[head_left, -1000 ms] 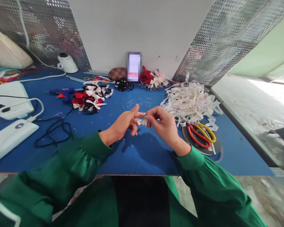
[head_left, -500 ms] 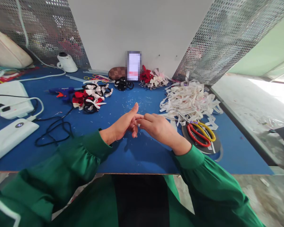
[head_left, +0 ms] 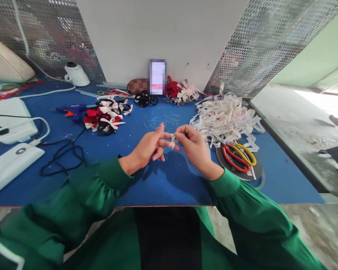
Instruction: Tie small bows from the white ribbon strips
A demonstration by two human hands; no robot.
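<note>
Narrow white ribbon (head_left: 172,143) crosses spread fingers of the left hand (head_left: 146,150), lengthwise near to far. The right hand (head_left: 196,150) pinches its far end

I am watching the left hand (head_left: 147,149) stretching out its fingers (head_left: 165,143), a white ribbon (head_left: 172,142) lying across them. The right hand (head_left: 196,149) is pinching this ribbon by thumb and finger. To its right, red-and-yellow-handled scissors (head_left: 225,153) are resting partly on a black disc (head_left: 257,169), their blades reaching a ribbon pile (head_left: 228,116). On the blue table's (head_left: 169,189) left side, red and white bows (head_left: 112,123) are lying near a glue gun (head_left: 78,108).
</note>
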